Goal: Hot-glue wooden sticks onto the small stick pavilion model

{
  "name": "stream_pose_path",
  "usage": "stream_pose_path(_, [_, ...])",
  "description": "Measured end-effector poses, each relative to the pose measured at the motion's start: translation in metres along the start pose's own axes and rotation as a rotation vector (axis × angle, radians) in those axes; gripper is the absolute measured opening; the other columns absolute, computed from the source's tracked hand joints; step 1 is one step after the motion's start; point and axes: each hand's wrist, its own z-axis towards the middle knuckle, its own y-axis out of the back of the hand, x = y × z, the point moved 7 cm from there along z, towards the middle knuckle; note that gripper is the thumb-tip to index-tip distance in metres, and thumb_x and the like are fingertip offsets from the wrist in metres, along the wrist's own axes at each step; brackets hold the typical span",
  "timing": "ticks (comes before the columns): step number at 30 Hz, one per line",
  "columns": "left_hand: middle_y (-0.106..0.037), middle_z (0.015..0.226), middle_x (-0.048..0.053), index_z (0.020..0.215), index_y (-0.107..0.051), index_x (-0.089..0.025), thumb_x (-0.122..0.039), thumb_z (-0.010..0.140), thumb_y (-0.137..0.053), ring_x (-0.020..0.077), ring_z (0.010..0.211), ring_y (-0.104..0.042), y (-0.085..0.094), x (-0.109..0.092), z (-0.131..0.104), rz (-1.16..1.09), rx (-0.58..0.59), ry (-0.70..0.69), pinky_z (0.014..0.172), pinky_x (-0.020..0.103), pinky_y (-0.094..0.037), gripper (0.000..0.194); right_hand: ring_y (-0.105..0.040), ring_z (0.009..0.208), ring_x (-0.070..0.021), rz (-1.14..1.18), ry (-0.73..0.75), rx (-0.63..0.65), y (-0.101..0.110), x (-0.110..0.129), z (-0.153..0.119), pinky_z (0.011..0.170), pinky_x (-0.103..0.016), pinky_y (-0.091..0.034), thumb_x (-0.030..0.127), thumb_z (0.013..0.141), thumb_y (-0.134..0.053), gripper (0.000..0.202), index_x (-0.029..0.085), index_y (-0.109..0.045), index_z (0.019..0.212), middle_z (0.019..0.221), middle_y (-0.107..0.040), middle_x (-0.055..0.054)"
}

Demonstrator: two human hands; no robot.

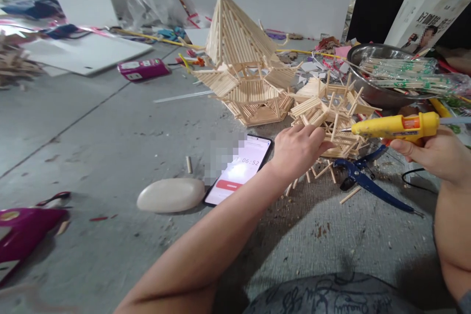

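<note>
My right hand (437,154) is wrapped round a yellow hot glue gun (395,126), its nozzle pointing left and a glue stick jutting from its back. The tip is close to a small lattice model of wooden sticks (336,108). My left hand (300,149) grips the near left side of that model, its fingertips partly hidden behind the sticks. Just behind and to the left stands a bigger six-sided stick model (257,103) with flared eaves. A pointed stick roof (239,34) rises at its back. Blue-handled cutting pliers (371,181) lie below the glue gun.
A lit phone (243,171) and a pale oval object (171,195) lie left of my left forearm. At the right, a metal bowl (358,61) holds wrapped stick bundles (405,73). Purple packages (143,69) and a white board (88,51) lie further left on the grey floor (110,157).
</note>
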Motion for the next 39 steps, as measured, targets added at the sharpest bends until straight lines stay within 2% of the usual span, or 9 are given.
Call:
stream_pose_path(7, [-0.057, 0.049, 0.001, 0.059, -0.055, -0.019, -0.046, 0.084, -0.048, 0.0128, 0.047, -0.048, 0.005, -0.003, -0.003, 0.038, -0.118, -0.028, 0.044, 0.028, -0.026, 0.038, -0.066, 0.07, -0.0209, -0.14, 0.08, 0.009, -0.005, 0.005, -0.001, 0.066, -0.033, -0.054, 0.05, 0.077, -0.052, 0.037, 0.02, -0.071, 0.087, 0.075, -0.072, -0.005])
stream_pose_path(11, [-0.053, 0.047, 0.0, 0.057, -0.054, -0.019, -0.048, 0.084, -0.047, 0.0122, 0.046, -0.045, 0.007, -0.001, -0.005, 0.054, -0.157, -0.017, 0.044, 0.027, -0.027, 0.041, -0.068, 0.076, -0.0217, -0.246, 0.179, -0.052, -0.005, 0.015, -0.004, 0.066, -0.032, -0.054, 0.048, 0.079, -0.052, 0.034, 0.022, -0.071, 0.09, 0.08, -0.073, -0.003])
stream_pose_path(13, [-0.052, 0.047, 0.0, 0.057, -0.054, -0.019, -0.05, 0.084, -0.046, 0.012, 0.046, -0.045, 0.007, 0.001, -0.005, 0.053, -0.151, -0.007, 0.045, 0.028, -0.028, 0.042, -0.068, 0.077, -0.0224, -0.272, 0.182, -0.071, -0.005, 0.018, -0.006, 0.065, -0.032, -0.054, 0.048, 0.079, -0.051, 0.035, 0.022, -0.071, 0.092, 0.082, -0.073, -0.003])
stream_pose_path(20, [-0.051, 0.047, -0.001, 0.058, -0.055, -0.019, -0.052, 0.083, -0.047, 0.0114, 0.046, -0.046, 0.008, 0.003, -0.005, 0.05, -0.15, -0.002, 0.046, 0.027, -0.029, 0.042, -0.067, 0.081, -0.026, -0.348, 0.082, 0.033, -0.018, 0.017, -0.008, 0.066, -0.039, -0.051, 0.049, 0.083, -0.044, 0.038, 0.022, -0.069, 0.094, 0.087, -0.073, -0.004])
stream_pose_path(27, [-0.052, 0.048, 0.0, 0.067, -0.062, -0.019, -0.055, 0.082, -0.045, 0.013, 0.048, -0.048, 0.003, 0.008, -0.005, 0.001, -0.059, 0.058, 0.047, 0.027, -0.03, 0.042, -0.065, 0.084, -0.0294, -0.273, 0.032, 0.024, -0.022, 0.007, -0.005, 0.072, -0.043, -0.05, 0.049, 0.079, -0.051, 0.031, 0.027, -0.069, 0.089, 0.086, -0.071, -0.004])
stream_pose_path(33, [-0.053, 0.05, 0.001, 0.081, -0.065, -0.021, -0.057, 0.083, -0.042, 0.0144, 0.051, -0.051, 0.003, 0.01, -0.003, -0.03, -0.005, 0.099, 0.047, 0.027, -0.032, 0.043, -0.065, 0.088, -0.0289, -0.211, 0.031, 0.033, -0.025, 0.009, -0.003, 0.073, -0.043, -0.05, 0.048, 0.08, -0.05, 0.028, 0.029, -0.069, 0.09, 0.089, -0.071, -0.003])
stream_pose_path(39, [-0.054, 0.051, 0.002, 0.076, -0.065, -0.02, -0.057, 0.082, -0.042, 0.0153, 0.052, -0.052, 0.002, 0.011, -0.004, -0.044, -0.005, 0.11, 0.048, 0.028, -0.032, 0.044, -0.065, 0.089, -0.0289, -0.206, 0.012, 0.05, -0.025, 0.01, -0.003, 0.073, -0.042, -0.05, 0.05, 0.08, -0.048, 0.031, 0.027, -0.068, 0.088, 0.088, -0.072, -0.004])
